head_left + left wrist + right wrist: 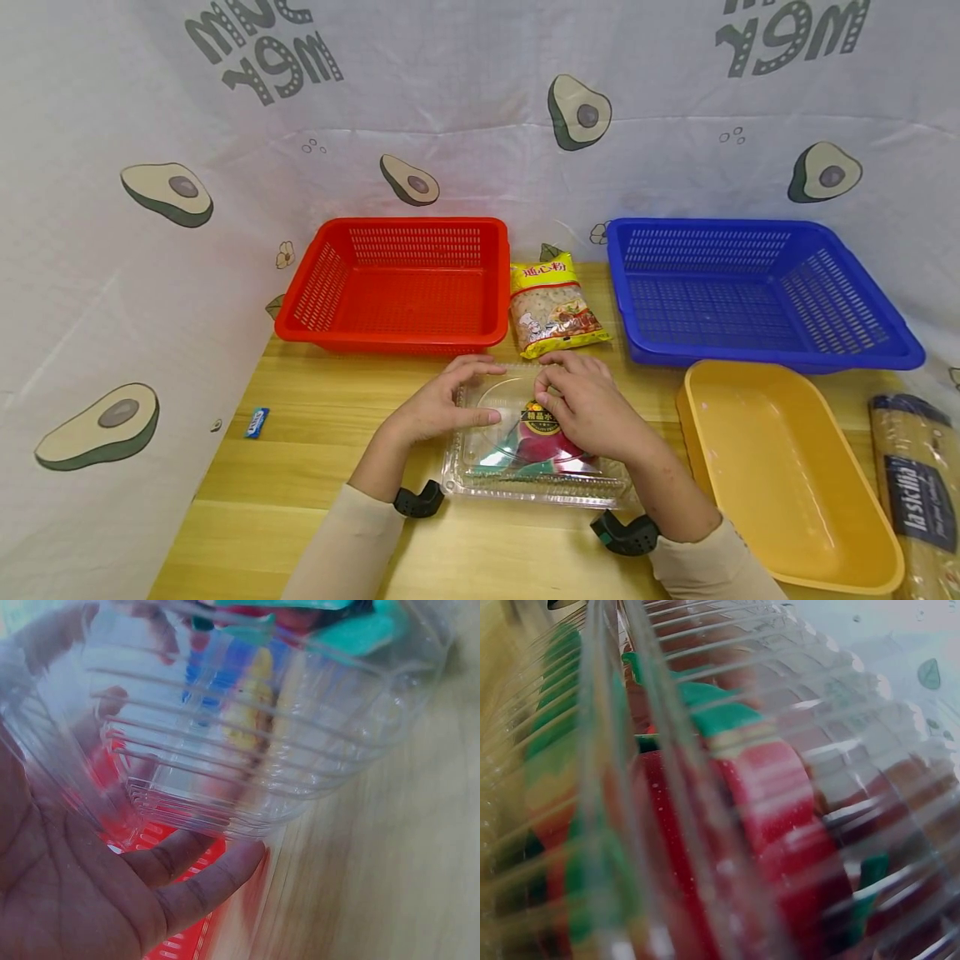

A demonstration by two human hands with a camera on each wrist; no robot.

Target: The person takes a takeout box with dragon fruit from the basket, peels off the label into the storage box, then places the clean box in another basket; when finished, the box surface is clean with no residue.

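Note:
A clear plastic clamshell box (536, 497) sits on the table, holding red, white and green pieces that look like fruit slices. A black and gold label (541, 419) is on its lid. My left hand (442, 400) lies at the box's left side, thumb across the lid and fingers extended at the far corner. In the left wrist view the palm is beside the ribbed wall. My right hand (592, 404) is over the lid, fingers bent, thumb and index tips close together by the label; I cannot tell whether they pinch it.
A red basket (405, 343) and a blue basket (772, 358) stand at the back, with a yellow macaroni bag (558, 308) between them. At right are a yellow tub (780, 467) and a pasta pack (918, 500). One small blue wrapped candy (257, 422) lies at left.

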